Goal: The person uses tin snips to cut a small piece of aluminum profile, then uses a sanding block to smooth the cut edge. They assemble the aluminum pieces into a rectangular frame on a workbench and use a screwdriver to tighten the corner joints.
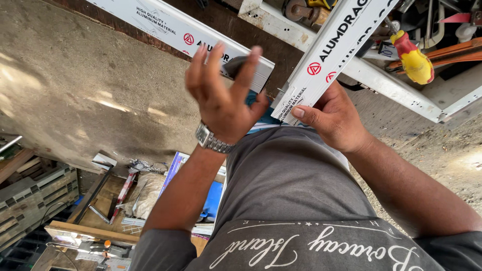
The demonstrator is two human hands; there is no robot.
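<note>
Our right hand (335,119) gripping a white profile (329,47) by its end, our left hand (223,95) raised, fingers spread, holding nothing, watch (213,140) on wrist, screwdriver (412,57) nearby.

Yellow-red screwdriver (413,57) upper right; grey crate (30,200) lower left; blue board (213,198), perhaps plastic.

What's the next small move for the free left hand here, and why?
Probably bring the left hand down onto the white aluminium profile beside the right hand. The left hand is open and holds nothing, while the right alone has a grip on the near end of the long profile, so a second grip would likely steady it.
</note>
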